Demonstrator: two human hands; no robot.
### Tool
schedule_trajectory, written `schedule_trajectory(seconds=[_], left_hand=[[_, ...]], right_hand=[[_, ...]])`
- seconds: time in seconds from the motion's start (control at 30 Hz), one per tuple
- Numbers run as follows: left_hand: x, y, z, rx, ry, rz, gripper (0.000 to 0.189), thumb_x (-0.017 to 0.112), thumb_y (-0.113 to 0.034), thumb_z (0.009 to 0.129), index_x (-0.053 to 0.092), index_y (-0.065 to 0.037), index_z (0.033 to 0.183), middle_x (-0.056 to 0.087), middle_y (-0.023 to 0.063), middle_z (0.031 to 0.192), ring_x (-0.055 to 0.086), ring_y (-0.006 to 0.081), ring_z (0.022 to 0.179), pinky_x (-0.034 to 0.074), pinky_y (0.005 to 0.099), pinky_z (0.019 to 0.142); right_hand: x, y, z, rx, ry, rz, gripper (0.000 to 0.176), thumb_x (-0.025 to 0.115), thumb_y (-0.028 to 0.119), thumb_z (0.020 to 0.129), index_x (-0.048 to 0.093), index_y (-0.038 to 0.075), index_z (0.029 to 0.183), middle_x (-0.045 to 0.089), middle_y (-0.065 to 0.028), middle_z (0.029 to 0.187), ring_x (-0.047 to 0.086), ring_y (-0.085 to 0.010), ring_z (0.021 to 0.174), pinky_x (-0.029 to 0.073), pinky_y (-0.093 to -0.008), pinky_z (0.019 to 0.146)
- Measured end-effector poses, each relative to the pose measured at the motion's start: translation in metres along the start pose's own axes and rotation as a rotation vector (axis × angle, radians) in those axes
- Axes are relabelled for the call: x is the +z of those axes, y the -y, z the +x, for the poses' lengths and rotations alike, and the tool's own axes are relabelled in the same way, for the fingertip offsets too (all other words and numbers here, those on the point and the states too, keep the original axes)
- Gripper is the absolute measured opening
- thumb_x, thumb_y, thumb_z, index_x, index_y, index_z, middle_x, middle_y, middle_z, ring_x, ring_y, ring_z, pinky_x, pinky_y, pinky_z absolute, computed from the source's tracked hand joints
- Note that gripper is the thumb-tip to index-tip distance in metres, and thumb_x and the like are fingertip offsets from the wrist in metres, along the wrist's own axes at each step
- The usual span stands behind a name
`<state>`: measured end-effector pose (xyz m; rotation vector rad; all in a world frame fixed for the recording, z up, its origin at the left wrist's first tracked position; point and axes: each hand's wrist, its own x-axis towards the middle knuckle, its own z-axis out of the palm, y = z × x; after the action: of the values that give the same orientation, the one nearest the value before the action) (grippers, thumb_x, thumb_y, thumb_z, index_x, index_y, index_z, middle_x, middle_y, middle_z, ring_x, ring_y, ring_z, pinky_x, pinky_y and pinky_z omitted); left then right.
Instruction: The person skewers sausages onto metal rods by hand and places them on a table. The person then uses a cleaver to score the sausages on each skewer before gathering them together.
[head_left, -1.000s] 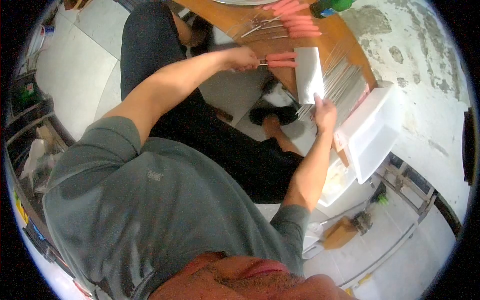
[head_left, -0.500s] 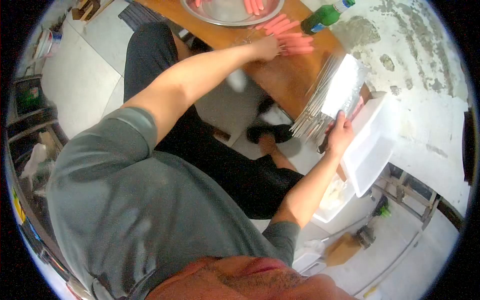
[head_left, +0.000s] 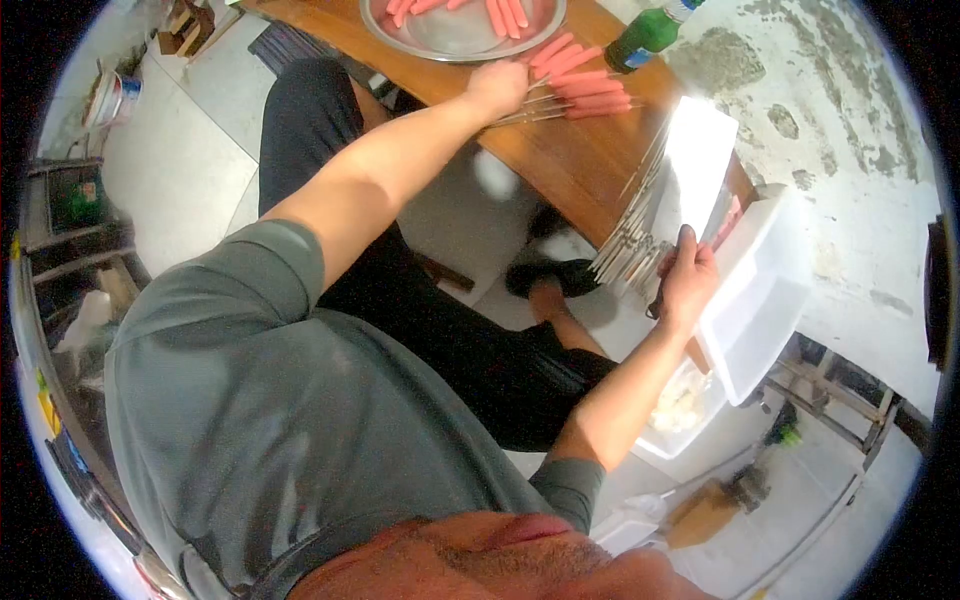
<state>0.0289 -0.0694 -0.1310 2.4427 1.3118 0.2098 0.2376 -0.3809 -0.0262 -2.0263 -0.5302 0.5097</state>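
Wooden surface (head_left: 550, 155), brown, above tiled floor (head_left: 450, 235). Skewered sausages (head_left: 593, 88): pink, fanned out, just right of the steel basin (head_left: 460, 44). Left hand (head_left: 498, 88): fingers curled by the sausages' sticks (head_left: 530, 117), just beside the basin's near rim; whether pinching any, cannot tell. Right hand (head_left: 688, 287): well right of the basin, wrapped around a broad-bladed cleaver (head_left: 698, 155). Loose skewers (head_left: 625, 240): bundled, beside the blade. Green bottle (head_left: 643, 42): right of the basin, past the sausages. White tub (head_left: 752, 310): farthest right of the basin.

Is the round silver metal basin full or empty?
Partly filled: long pink sausages lie inside the round silver metal basin; bare bottom shows.
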Motion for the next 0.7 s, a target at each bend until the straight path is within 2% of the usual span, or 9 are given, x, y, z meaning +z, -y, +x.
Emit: schedule_trajectory(seconds=[0.2,0.3,0.4,0.6,0.7], left_hand=[[0.016,0.000,0.006,0.015,-0.077,0.028,0.025,0.056,-0.023,0.088,0.070,-0.003,0.095,0.070,0.0220,0.097,0.070,0.0382,0.089,0.056,0.0499,0.077],[0.014,-0.005,0.009,-0.093,0.005,-0.024,0.028,0.055,-0.024,0.088,0.072,-0.003,0.094,0.070,0.0233,0.100,0.070,0.0379,0.090,0.056,0.0498,0.078],[0.009,-0.002,0.014,-0.039,0.115,0.022,0.031,0.054,-0.025,0.088,0.073,-0.003,0.096,0.070,0.0230,0.102,0.070,0.0375,0.092,0.055,0.0495,0.079],[0.018,0.002,0.037,0.018,0.288,0.171,0.032,0.053,-0.025,0.088,0.073,-0.004,0.101,0.070,0.0197,0.106,0.068,0.0351,0.100,0.054,0.0461,0.086],[0.002,-0.016,0.024,-0.066,0.204,0.074,0.034,0.053,-0.027,0.088,0.073,-0.004,0.102,0.070,0.0198,0.107,0.068,0.0346,0.101,0.054,0.0449,0.087]], right_hand=[[0.000,0.004,-0.004,-0.007,0.008,-0.025,0.042,0.066,0.034,0.094,0.057,0.004,0.066,0.054,-0.0018,0.055,0.047,-0.0098,0.050,0.038,-0.0262,0.048],[-0.001,0.012,-0.010,-0.007,0.023,-0.058,0.042,0.066,0.033,0.094,0.057,0.004,0.066,0.053,-0.0015,0.056,0.047,-0.0095,0.050,0.037,-0.0261,0.047],[0.001,0.016,-0.011,-0.011,0.034,-0.046,0.037,0.063,0.031,0.096,0.056,0.006,0.069,0.049,0.0008,0.056,0.043,-0.0082,0.049,0.032,-0.0245,0.045],[-0.001,0.013,-0.010,-0.055,0.030,-0.040,0.035,0.064,0.030,0.096,0.059,0.004,0.073,0.050,0.0007,0.057,0.043,-0.0082,0.050,0.032,-0.0245,0.046],[-0.003,0.012,-0.011,-0.063,0.021,0.003,0.035,0.067,0.028,0.093,0.062,-0.001,0.074,0.055,-0.0013,0.059,0.047,-0.0089,0.053,0.038,-0.0264,0.048]])
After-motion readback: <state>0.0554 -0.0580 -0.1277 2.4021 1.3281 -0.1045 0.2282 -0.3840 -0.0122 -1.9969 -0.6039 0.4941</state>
